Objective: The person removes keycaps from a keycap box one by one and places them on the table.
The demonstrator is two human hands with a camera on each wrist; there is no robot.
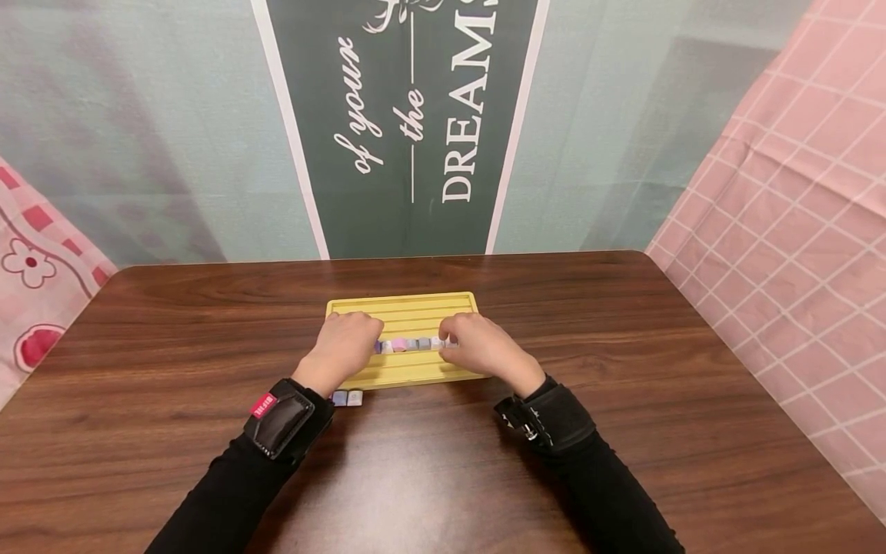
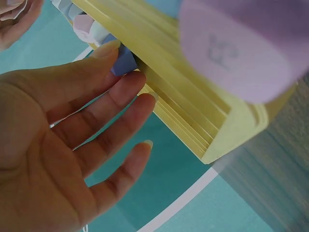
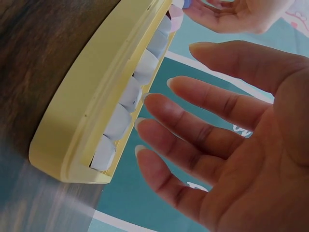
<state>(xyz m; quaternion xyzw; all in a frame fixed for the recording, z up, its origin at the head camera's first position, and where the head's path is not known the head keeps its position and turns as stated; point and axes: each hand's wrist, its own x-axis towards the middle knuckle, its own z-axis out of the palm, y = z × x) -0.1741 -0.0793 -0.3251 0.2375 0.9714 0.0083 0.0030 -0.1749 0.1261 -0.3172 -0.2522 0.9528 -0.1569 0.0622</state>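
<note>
A yellow ridged tray (image 1: pixel 408 375) lies on the table, with a row of small keyboard keycaps across it. My left hand (image 1: pixel 348 342) is at the row's left end. In the left wrist view its thumb and index finger pinch a blue-violet keycap (image 2: pixel 126 64) beside a white one (image 2: pixel 98 33) and a pink one (image 2: pixel 83 26). Over the right end of the row is my right hand (image 1: pixel 481 344). Its fingers are spread and slightly bent in the right wrist view, near pale keycaps (image 3: pixel 118 122), with nothing held.
In front of the tray's left part, a few loose keycaps (image 1: pixel 354 398) lie on the brown wooden table (image 1: pixel 588 308), partly hidden by the left wrist. A lilac keycap (image 2: pixel 236 53) looms close in the left wrist view. Printed cloth (image 1: pixel 173 115) hangs behind the table.
</note>
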